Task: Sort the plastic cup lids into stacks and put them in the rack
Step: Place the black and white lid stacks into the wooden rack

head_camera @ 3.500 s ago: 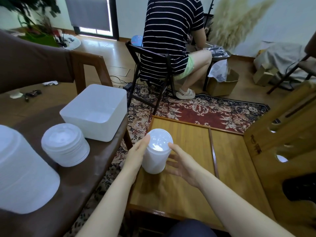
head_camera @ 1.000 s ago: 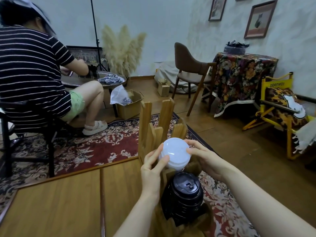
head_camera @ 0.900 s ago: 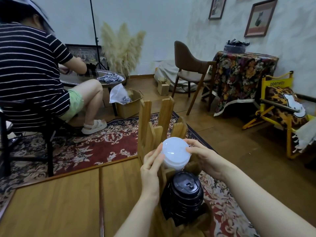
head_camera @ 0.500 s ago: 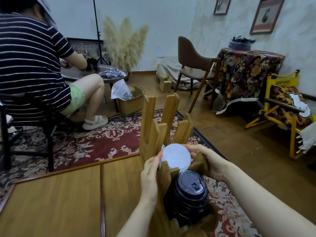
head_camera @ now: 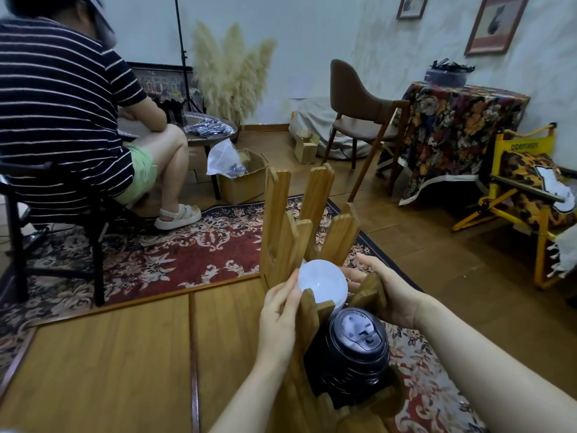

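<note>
Stack of white lids [head_camera: 323,284] | translucent, in wooden rack [head_camera: 282,245] | left grip [head_camera: 279,310], right grip [head_camera: 385,295] holding it

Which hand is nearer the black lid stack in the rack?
Right. The right hand lies just behind the black lid stack; the left hand is beyond the rack's slat.

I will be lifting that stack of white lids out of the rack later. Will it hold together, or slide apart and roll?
The stack of white lids is probably light: fingertips of the left hand and right hand suffice. Being separate nested pieces, it may shear apart if gripped at one end. Round, it could roll on the table, though the wooden rack slats should cradle it.
</note>
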A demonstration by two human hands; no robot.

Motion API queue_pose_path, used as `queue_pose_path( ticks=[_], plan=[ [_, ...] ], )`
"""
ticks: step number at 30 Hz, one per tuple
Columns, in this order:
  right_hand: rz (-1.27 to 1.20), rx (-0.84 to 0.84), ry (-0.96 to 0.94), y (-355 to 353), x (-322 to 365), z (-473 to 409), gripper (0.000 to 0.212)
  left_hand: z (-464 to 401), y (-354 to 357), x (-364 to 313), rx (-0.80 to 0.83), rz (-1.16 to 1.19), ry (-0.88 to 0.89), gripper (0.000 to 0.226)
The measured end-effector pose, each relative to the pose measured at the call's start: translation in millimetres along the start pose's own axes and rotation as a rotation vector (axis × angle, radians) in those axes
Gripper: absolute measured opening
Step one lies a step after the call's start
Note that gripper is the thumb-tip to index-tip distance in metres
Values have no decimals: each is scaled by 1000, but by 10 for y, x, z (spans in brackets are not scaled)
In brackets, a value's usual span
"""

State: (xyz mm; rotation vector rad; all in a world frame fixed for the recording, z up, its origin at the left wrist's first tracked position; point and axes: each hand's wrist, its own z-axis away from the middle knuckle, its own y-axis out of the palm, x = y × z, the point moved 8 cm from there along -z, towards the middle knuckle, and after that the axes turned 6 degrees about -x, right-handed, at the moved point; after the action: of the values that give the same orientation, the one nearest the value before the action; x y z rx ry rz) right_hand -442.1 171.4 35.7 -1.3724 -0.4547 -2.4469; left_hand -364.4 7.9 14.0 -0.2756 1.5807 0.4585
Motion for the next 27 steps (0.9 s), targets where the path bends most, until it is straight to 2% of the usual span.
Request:
queue_pose_path(
  ticks=[7,12,17,20,23,27],
  plan=[
    [62,-17,-28,-75,-20,-51,75,-27,-32,53,19,-22,-21,28],
    [9,-10,-60,-112,-59,-120,71,-3,-14,55,51,-19,-11,23],
    [98,-42,-133,-117,-25,-102,70,-36,-160,135,-62,-67,24,25],
    [159,-59,-174,-126,-6,-55,72,-23,-109,180,-8,-58,-22,26],
    [145,-17,-132,-100,-81,-56,80,5,-70,164,7,-46,-40,24],
    [172,-67,-106,-143,-129,-73,84,36,-59,121,24,-63,-21,24]
  ],
)
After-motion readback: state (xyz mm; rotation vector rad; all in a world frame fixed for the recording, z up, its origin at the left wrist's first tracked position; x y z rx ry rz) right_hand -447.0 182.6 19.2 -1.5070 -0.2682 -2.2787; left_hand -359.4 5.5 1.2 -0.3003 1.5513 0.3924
